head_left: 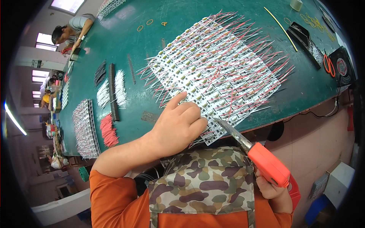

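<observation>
Soldering appears in hand. Your right hand [269, 187] grips the red soldering gun [268, 163], aimed at the near end of the board panel [217, 70] on the table [182, 19]. Your left hand [178, 123] curls over the panel; whether it grips anything is hidden. Next likely calls for steady aim.

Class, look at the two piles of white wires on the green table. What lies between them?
In the head view, a long dark bar lies between the left white pile and the right white pile.
</observation>
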Motion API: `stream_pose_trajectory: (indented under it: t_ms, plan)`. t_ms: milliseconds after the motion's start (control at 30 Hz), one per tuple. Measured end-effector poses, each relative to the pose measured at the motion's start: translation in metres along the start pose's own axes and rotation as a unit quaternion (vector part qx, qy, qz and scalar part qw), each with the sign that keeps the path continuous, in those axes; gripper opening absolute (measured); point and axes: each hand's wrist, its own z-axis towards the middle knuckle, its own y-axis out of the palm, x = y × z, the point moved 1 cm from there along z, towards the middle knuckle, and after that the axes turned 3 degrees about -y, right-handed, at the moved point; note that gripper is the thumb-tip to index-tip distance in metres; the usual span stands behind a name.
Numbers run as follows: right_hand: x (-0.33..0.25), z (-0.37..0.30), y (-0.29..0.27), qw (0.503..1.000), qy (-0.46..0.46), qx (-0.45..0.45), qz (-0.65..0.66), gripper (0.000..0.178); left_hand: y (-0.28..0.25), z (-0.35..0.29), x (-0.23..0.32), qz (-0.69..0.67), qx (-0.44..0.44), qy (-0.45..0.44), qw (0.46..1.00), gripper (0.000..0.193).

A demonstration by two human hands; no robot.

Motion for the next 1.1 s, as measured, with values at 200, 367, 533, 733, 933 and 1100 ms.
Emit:
stream_pose_trajectory:
  t_ms: [200, 367, 533, 733, 933, 1100]
  plan:
    - [-0.006, 0.015, -0.002, 0.999, -0.046, 0.001, -0.011, 0.059, 0.01, 0.002, 0.0, 0.007, 0.056, 0.036, 0.998, 0.01]
    - [-0.014, 0.033, -0.003, 0.998, -0.039, -0.013, 0.04, 0.06, 0.005, 0.002, 0.002, 0.018, 0.002, 0.024, 1.0, 0.017]
    - [-0.01, 0.03, 0.002, 0.998, -0.066, 0.017, 0.016, 0.061, 0.004, 0.003, 0.004, 0.03, -0.005, 0.028, 0.999, 0.015]
    - [-0.012, 0.029, 0.001, 0.998, -0.061, 0.015, 0.003, 0.062, 0.007, 0.001, 0.004, 0.031, 0.024, 0.019, 0.999, 0.016]
    - [-0.011, 0.025, -0.001, 0.997, -0.071, 0.005, -0.027, 0.057, 0.008, -0.001, 0.004, 0.027, 0.026, 0.015, 0.999, 0.016]
    - [-0.01, 0.022, 0.001, 0.998, -0.054, 0.011, -0.017, 0.057, 0.008, -0.001, 0.005, 0.027, 0.033, 0.029, 0.999, 0.016]
